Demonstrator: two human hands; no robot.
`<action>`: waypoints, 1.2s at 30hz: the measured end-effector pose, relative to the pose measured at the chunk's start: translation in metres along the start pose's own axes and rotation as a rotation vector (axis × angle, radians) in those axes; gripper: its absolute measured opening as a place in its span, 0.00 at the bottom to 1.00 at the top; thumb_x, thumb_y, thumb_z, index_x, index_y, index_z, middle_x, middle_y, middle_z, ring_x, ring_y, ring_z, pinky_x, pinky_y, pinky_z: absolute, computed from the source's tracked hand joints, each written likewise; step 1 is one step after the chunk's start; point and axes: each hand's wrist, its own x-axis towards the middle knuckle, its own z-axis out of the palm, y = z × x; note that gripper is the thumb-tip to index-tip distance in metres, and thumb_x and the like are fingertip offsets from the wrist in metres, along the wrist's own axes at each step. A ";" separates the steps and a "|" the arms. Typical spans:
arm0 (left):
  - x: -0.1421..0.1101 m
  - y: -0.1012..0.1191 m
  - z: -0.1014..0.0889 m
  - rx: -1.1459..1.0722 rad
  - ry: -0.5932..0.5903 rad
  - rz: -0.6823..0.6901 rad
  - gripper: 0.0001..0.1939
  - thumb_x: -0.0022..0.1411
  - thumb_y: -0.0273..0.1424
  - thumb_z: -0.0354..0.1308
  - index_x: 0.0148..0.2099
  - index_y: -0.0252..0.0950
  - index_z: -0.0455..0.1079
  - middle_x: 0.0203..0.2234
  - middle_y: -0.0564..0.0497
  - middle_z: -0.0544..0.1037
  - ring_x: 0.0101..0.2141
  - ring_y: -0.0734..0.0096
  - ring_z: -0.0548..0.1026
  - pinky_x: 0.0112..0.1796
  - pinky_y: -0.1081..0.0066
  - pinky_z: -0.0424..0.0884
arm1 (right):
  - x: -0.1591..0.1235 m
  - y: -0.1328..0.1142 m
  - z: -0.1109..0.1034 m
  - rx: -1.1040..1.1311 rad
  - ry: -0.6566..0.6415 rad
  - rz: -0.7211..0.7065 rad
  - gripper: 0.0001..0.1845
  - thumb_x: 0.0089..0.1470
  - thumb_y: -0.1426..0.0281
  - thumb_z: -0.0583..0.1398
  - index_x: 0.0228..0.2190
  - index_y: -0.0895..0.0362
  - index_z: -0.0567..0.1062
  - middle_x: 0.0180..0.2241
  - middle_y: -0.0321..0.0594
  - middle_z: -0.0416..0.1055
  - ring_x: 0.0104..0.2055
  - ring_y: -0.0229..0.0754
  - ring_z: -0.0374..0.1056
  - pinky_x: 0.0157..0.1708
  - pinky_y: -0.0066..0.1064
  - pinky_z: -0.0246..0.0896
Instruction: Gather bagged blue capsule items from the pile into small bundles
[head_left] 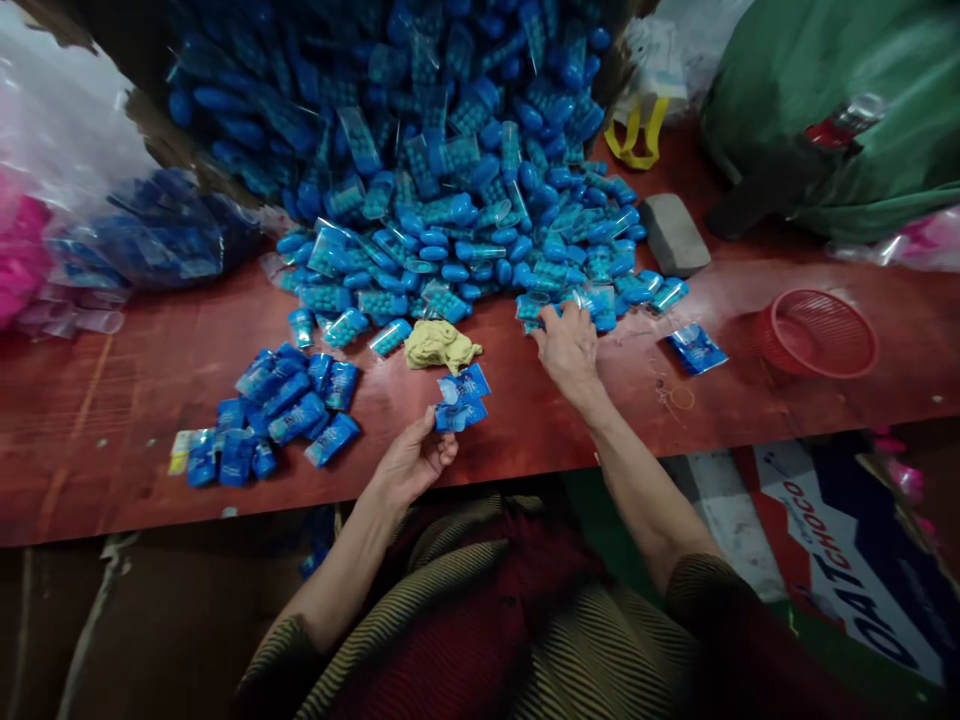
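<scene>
The person's left hand (409, 460), palm turned up, pinches a small blue printed label (459, 413) between thumb and fingers over the red wooden-looking table (90, 410). A second blue printed label (466, 380) shows just beyond it. The right hand (571, 352) reaches down with its fingers on the near edge of a large heap of clear plastic tubs with blue caps and blue beads (435, 215); whether it grips one is unclear. A crumpled yellow-green lump (440, 346) lies between the hands, touching the heap's edge. Left of it sits a pile of blue-wrapped tubs (296, 410). Right of the heap are a grey block (674, 235), a flat blue packet (697, 348) and a round red plastic basket (870, 345).
</scene>
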 end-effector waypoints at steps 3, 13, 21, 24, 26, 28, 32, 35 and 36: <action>-0.001 -0.003 0.001 -0.005 0.021 -0.013 0.11 0.57 0.35 0.59 0.26 0.34 0.66 0.14 0.53 0.69 0.16 0.78 0.67 0.16 0.79 0.61 | -0.002 0.001 0.003 0.040 -0.076 -0.039 0.15 0.56 0.69 0.54 0.45 0.60 0.68 0.44 0.54 0.65 0.47 0.56 0.59 0.42 0.44 0.55; 0.002 -0.007 0.001 0.049 0.105 0.195 0.15 0.55 0.39 0.60 0.25 0.33 0.66 0.14 0.53 0.70 0.15 0.76 0.69 0.15 0.79 0.60 | -0.002 -0.038 -0.007 0.129 -0.052 -0.001 0.21 0.60 0.58 0.49 0.45 0.60 0.68 0.39 0.52 0.68 0.42 0.53 0.63 0.37 0.39 0.58; -0.007 0.003 0.004 -0.009 0.136 0.133 0.14 0.61 0.34 0.54 0.26 0.32 0.65 0.13 0.52 0.69 0.16 0.76 0.69 0.15 0.79 0.61 | -0.003 -0.026 0.008 0.025 -0.183 -0.204 0.14 0.57 0.67 0.55 0.45 0.52 0.70 0.45 0.48 0.63 0.43 0.50 0.61 0.36 0.36 0.58; -0.007 0.004 0.000 -0.016 0.103 0.136 0.13 0.61 0.32 0.54 0.26 0.31 0.65 0.14 0.51 0.70 0.16 0.76 0.69 0.16 0.80 0.62 | -0.008 0.000 -0.010 0.041 -0.300 -0.287 0.18 0.59 0.70 0.52 0.51 0.49 0.66 0.48 0.45 0.63 0.46 0.48 0.62 0.39 0.35 0.58; -0.004 0.003 -0.001 -0.012 0.079 0.144 0.12 0.60 0.32 0.56 0.25 0.31 0.65 0.14 0.51 0.70 0.17 0.76 0.69 0.16 0.79 0.62 | -0.013 0.004 -0.021 0.027 -0.280 -0.177 0.21 0.60 0.65 0.51 0.55 0.52 0.62 0.47 0.47 0.63 0.46 0.48 0.63 0.39 0.35 0.59; -0.002 0.001 -0.001 -0.010 0.075 0.158 0.13 0.59 0.34 0.57 0.25 0.31 0.65 0.14 0.51 0.70 0.16 0.75 0.69 0.16 0.79 0.62 | -0.018 -0.004 -0.022 -0.016 -0.232 -0.023 0.26 0.59 0.57 0.51 0.55 0.57 0.59 0.45 0.51 0.65 0.44 0.51 0.65 0.37 0.36 0.60; -0.002 -0.002 0.003 -0.016 0.113 0.167 0.15 0.60 0.36 0.56 0.25 0.32 0.65 0.13 0.51 0.70 0.16 0.75 0.70 0.16 0.79 0.61 | -0.023 -0.028 -0.001 -0.074 -0.198 0.061 0.24 0.57 0.58 0.54 0.50 0.60 0.65 0.42 0.53 0.66 0.43 0.53 0.65 0.35 0.36 0.62; -0.005 -0.001 0.004 -0.039 0.132 0.152 0.15 0.60 0.37 0.55 0.26 0.32 0.64 0.13 0.52 0.70 0.15 0.76 0.69 0.16 0.79 0.61 | -0.024 -0.029 0.011 0.011 -0.141 0.080 0.22 0.55 0.65 0.56 0.50 0.59 0.66 0.44 0.54 0.66 0.46 0.54 0.64 0.36 0.37 0.63; -0.006 -0.001 0.003 -0.046 0.138 0.148 0.15 0.60 0.37 0.55 0.26 0.32 0.64 0.13 0.52 0.70 0.15 0.76 0.68 0.16 0.79 0.61 | -0.024 -0.025 0.010 0.099 -0.144 0.081 0.22 0.55 0.66 0.56 0.51 0.59 0.66 0.44 0.53 0.67 0.46 0.53 0.64 0.38 0.38 0.63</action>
